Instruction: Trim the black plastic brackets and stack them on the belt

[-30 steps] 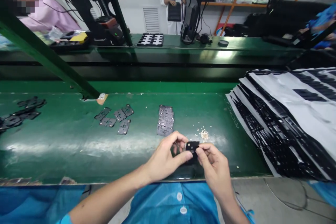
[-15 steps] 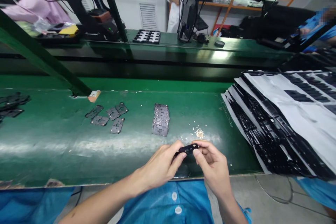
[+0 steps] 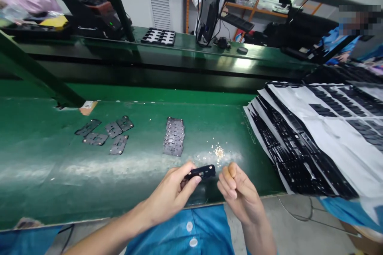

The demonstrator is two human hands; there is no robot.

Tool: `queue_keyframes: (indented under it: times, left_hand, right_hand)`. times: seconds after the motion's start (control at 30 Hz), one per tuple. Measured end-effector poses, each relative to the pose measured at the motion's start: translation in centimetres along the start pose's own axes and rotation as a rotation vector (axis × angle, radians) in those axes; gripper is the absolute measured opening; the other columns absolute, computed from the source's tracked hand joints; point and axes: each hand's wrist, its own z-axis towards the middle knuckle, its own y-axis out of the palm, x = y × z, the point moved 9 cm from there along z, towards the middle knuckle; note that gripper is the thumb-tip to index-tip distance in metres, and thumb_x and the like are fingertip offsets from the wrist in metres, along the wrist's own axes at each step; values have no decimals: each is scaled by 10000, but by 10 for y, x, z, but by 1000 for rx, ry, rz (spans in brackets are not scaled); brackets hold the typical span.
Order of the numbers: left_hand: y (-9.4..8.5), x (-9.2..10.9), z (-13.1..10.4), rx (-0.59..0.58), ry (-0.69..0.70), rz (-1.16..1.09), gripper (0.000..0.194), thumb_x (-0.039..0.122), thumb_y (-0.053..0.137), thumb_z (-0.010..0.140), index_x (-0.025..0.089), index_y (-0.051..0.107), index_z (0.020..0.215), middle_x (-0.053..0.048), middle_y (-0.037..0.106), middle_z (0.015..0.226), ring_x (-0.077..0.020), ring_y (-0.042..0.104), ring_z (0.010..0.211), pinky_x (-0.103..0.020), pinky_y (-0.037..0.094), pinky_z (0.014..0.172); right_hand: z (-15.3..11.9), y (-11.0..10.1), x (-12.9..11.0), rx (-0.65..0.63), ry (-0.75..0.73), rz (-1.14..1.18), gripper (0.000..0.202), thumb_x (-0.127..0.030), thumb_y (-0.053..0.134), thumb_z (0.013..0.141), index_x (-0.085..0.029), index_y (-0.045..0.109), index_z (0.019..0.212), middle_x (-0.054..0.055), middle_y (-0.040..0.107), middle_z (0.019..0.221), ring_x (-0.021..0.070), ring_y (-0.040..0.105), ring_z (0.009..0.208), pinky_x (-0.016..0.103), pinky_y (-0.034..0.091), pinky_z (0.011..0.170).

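My left hand (image 3: 175, 189) grips a flat black plastic part (image 3: 205, 171) by its left end, tilted above the near edge of the green table (image 3: 134, 191). Just right of the part's free end, and apart from it, is my right hand (image 3: 241, 189). Its fingers are curled with thumb and index pressed together; anything between them is too small to make out. Beyond the hands lies a small pile of tiny pale pieces (image 3: 219, 152), some scattered around it. An overlapping row of black plastic parts (image 3: 174, 137) lies left of that pile.
Several loose black parts (image 3: 119, 145) lie farther left. Tall stacked black trays with white sheets (image 3: 287, 135) occupy the right side. A green post (image 3: 44, 75) slants up at left. A white-and-black tray (image 3: 158, 36) sits on the back ledge; a person's hand shows at far right.
My right hand has come away from the black plastic part, and its fingers have curled in. My left hand still holds the part. The view has shifted slightly right.
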Motion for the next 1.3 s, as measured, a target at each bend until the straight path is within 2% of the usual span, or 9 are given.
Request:
queue_keyframes:
  times: [0.17, 0.3, 0.4, 0.5, 0.6, 0.8, 0.93, 1.13, 1.3]
  left_hand:
    - [1, -2, -4, 54, 4, -26, 344, 448, 515, 1081, 206, 549, 841, 47, 457, 680, -134, 448, 619, -266, 336, 592]
    - [5, 4, -4, 91, 39, -74, 356, 422, 507, 1087, 206, 532, 805, 39, 465, 671, -137, 459, 613, -272, 332, 581]
    - [9, 12, -2, 102, 91, -55, 321, 380, 483, 1096, 206, 555, 837, 19, 541, 702, -150, 512, 628, -280, 373, 603]
    - [11, 17, -3, 116, 141, -18, 274, 343, 446, 1110, 208, 568, 905, -6, 617, 766, -166, 571, 666, -290, 423, 643]
    - [11, 18, -5, 132, 177, 37, 234, 303, 423, 1120, 214, 566, 957, -1, 621, 789, -165, 581, 673, -291, 444, 663]
    - [14, 23, -8, 123, 232, 2, 181, 247, 408, 1128, 232, 586, 1100, -15, 698, 943, -166, 669, 789, -285, 490, 743]
    - [15, 24, -8, 148, 248, 59, 191, 238, 396, 1126, 231, 564, 1036, -6, 675, 879, -166, 645, 720, -290, 486, 698]
    - [19, 22, -9, 162, 259, 115, 190, 249, 386, 1129, 229, 550, 1037, -8, 682, 851, -175, 671, 700, -299, 497, 676]
    - [19, 22, -10, 194, 278, 142, 191, 237, 388, 1131, 227, 564, 1056, -2, 681, 847, -172, 674, 701, -294, 498, 679]
  right_hand:
    - [0, -11, 5, 18, 0, -128, 398, -529, 770, 917, -265, 508, 778, -109, 294, 549, 95, 190, 439, 250, 282, 440]
    - [3, -22, -2, 142, -128, -317, 302, -521, 749, 959, -227, 679, 973, -43, 550, 649, 95, 378, 501, 245, 358, 512]
    - [2, -12, 2, 132, -133, -474, 331, -495, 735, 985, -209, 736, 1151, 11, 667, 802, 87, 441, 539, 242, 387, 536]
    - [-2, 1, 9, 89, -112, -606, 370, -522, 670, 1014, -175, 763, 1104, -39, 524, 608, 98, 400, 492, 236, 354, 473]
    - [-6, 6, 8, 105, -135, -597, 378, -525, 653, 1017, -171, 764, 1089, -66, 436, 553, 97, 362, 465, 224, 317, 432]
    - [-7, 6, -1, 170, -212, -564, 349, -516, 671, 1001, -195, 783, 1078, -68, 450, 519, 86, 336, 418, 216, 331, 402]
    - [-6, 3, 3, 163, -207, -566, 350, -495, 655, 1015, -177, 798, 984, -27, 537, 558, 65, 303, 421, 211, 268, 400]
    - [-5, -5, 8, 187, -217, -575, 370, -491, 642, 1024, -167, 806, 954, -42, 484, 551, 66, 260, 450, 222, 219, 433]
    - [-6, -1, 4, 170, -261, -592, 338, -456, 628, 1041, -183, 809, 957, -5, 605, 631, 63, 280, 466, 226, 223, 448]
